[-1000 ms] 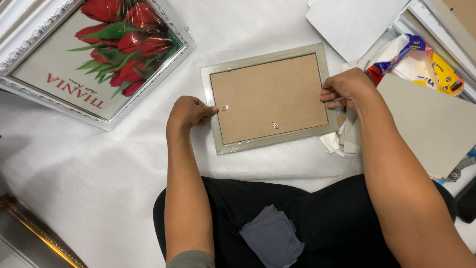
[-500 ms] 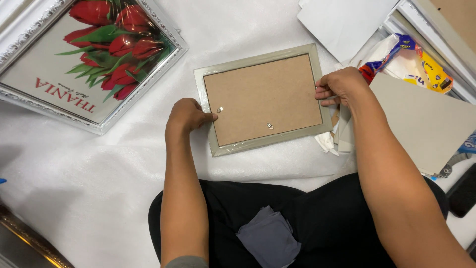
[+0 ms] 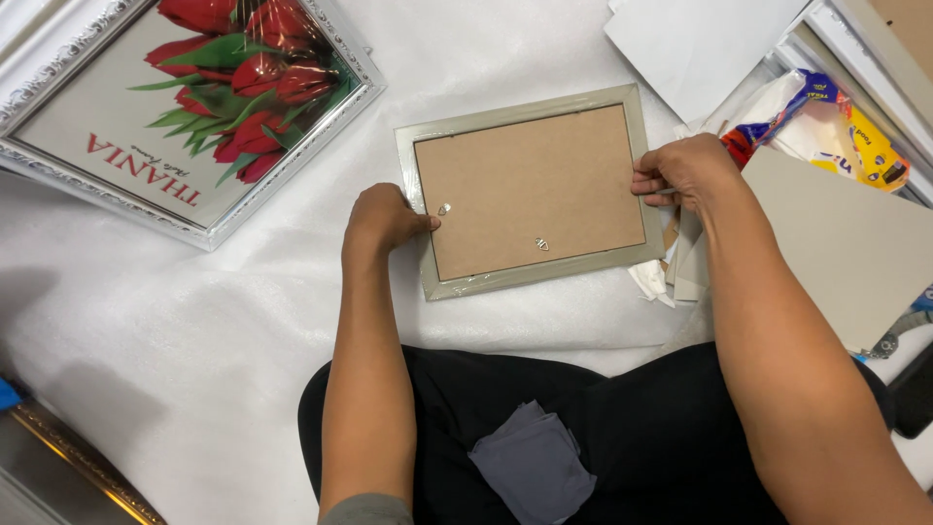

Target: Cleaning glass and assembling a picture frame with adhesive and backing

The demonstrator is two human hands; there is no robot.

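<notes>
While the person sits at the 6 o'clock edge of the view, a folded grey cloth (image 3: 532,465) lies on the black-clad lap (image 3: 622,437), nearest the camera. Both forearms extend from there toward 12 o'clock.

At the centre lies a small picture frame (image 3: 530,192), face down on the white padded sheet (image 3: 194,340). Its brown backing board (image 3: 530,185) faces up, bordered by a pale silver moulding wrapped in clear film. Two small metal hanger tabs are fixed to the board, one near its 9 o'clock edge and one near its 6 o'clock edge.

The left hand (image 3: 381,220) rests on the frame's 9 o'clock edge, fingers curled loosely, fingertips touching the moulding just beside the nearer tab. The right hand (image 3: 685,172) grips the frame's 3 o'clock edge, fingers pinched onto the moulding.

Just beyond the right hand, at 3 o'clock, lies a grey cardboard sheet (image 3: 836,243), with scraps of white paper tucked under the frame's corner. A colourful plastic packet (image 3: 826,122) lies at 2 o'clock, beside white frame mouldings at the corner. White paper sheets (image 3: 690,44) lie at 1 o'clock.

At 10 o'clock, well apart from the small frame, lies a large ornate silver frame (image 3: 185,117) holding a print of red tulips. A gilt frame edge (image 3: 83,467) shows at 8 o'clock.
</notes>
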